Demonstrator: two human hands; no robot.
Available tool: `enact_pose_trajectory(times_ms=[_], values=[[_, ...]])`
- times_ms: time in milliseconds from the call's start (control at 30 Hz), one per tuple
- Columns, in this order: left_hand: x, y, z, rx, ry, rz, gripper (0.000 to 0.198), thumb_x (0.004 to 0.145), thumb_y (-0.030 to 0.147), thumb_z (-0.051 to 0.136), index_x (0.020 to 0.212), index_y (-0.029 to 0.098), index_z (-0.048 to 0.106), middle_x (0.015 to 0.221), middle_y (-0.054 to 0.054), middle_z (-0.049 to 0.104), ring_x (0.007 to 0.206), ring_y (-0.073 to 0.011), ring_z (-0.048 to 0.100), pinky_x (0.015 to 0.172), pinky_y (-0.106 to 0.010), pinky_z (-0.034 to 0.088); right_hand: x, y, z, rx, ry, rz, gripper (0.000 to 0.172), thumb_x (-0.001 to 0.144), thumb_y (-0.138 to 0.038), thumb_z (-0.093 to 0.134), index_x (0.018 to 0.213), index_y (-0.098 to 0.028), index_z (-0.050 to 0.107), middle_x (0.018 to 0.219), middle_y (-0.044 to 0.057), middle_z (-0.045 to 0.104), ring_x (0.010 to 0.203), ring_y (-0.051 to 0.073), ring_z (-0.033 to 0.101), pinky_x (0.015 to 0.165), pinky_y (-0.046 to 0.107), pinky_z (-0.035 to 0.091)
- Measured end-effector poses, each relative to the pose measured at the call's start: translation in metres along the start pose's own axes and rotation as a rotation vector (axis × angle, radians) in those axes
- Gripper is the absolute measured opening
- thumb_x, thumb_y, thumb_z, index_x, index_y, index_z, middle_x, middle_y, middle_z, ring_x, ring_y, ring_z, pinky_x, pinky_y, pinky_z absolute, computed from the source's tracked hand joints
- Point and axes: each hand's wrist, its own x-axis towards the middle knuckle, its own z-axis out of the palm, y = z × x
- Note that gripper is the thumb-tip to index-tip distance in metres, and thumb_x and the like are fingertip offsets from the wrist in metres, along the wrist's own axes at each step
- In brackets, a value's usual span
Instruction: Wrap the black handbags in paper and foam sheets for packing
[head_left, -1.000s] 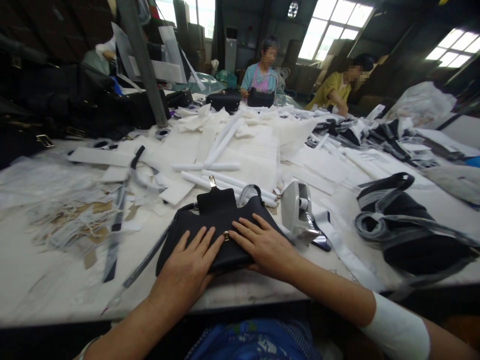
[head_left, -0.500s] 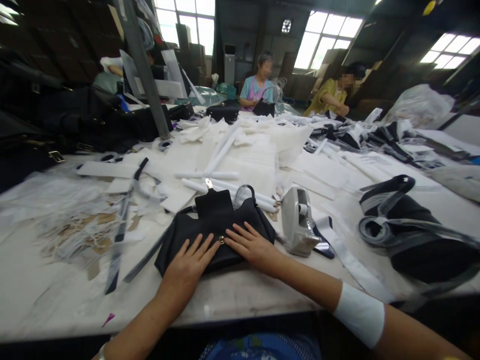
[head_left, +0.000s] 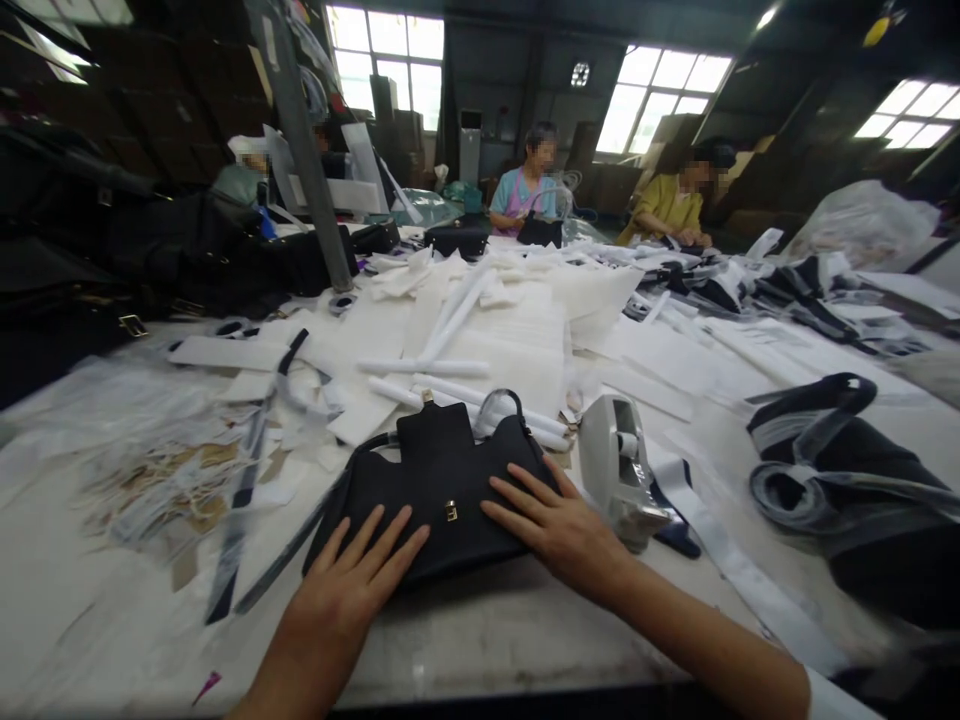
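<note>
A black handbag (head_left: 442, 470) lies on the white table in front of me, its flap (head_left: 433, 435) folded back away from me. A small gold clasp (head_left: 451, 511) shows on its front panel. My left hand (head_left: 360, 575) rests flat on the bag's lower left part, fingers spread. On the right part lies my right hand (head_left: 551, 515), also flat with fingers apart. The bag's handle (head_left: 504, 402), wrapped in clear film, stands up behind it. Close to my right hand is a grey tape dispenser (head_left: 616, 465).
A plastic-wrapped black bag (head_left: 862, 480) lies at right. Clear plastic and tags (head_left: 176, 490) are heaped at left, white paper sheets (head_left: 502, 340) behind. A metal post (head_left: 311, 170) rises at back left near piled black bags (head_left: 150, 230). Co-workers (head_left: 523, 195) sit across the table.
My hands have slid apart, left hand to the left and right hand to the right, uncovering the area around the clasp. The camera view has shifted slightly.
</note>
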Motion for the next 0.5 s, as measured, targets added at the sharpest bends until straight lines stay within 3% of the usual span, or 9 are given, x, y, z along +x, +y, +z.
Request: enact_pose_trajectory(times_ms=[100,233,400,500], values=[[0.002,-0.002,0.016,0.007,-0.005,-0.018,0.064,0.091,0.007,0.03,0.152,0.026,0.03,0.153,-0.005,0.04,0.133,-0.0306,0.048,0.1,-0.048,0.046,0.001,0.017,0.022,-0.024,-0.015,-0.01,0.068,0.091,-0.004,0.051,0.151,-0.031,0.032,0.154,0.006,0.039,0.145,0.034,0.027,0.108,0.069,0.032],[0.001,-0.001,0.025,0.021,-0.017,-0.009,0.064,0.091,0.009,0.032,0.152,0.029,0.028,0.153,-0.007,0.04,0.131,-0.0324,0.05,0.099,-0.048,0.049,-0.003,0.019,0.044,-0.032,-0.031,-0.011,0.07,0.09,-0.003,0.052,0.151,-0.03,0.03,0.155,0.007,0.038,0.145,0.036,0.027,0.105,0.071,0.034],[0.004,-0.005,0.007,-0.075,-0.128,0.03,0.089,0.076,-0.001,0.04,0.153,0.038,0.02,0.152,-0.008,0.041,0.133,-0.0331,0.047,0.099,-0.049,0.048,-0.002,0.017,0.042,-0.036,-0.039,-0.039,0.068,0.09,-0.004,0.053,0.15,-0.029,0.033,0.153,0.008,0.04,0.144,0.036,0.03,0.105,0.068,0.037],[0.014,0.005,-0.004,-0.152,-0.207,0.007,0.086,0.072,0.006,0.047,0.153,0.026,0.026,0.156,-0.013,0.034,0.141,-0.0351,0.034,0.109,-0.056,0.037,0.0,0.018,0.041,-0.055,-0.033,-0.041,0.065,0.09,-0.003,0.052,0.149,-0.026,0.037,0.152,0.01,0.042,0.142,0.035,0.034,0.104,0.064,0.041]])
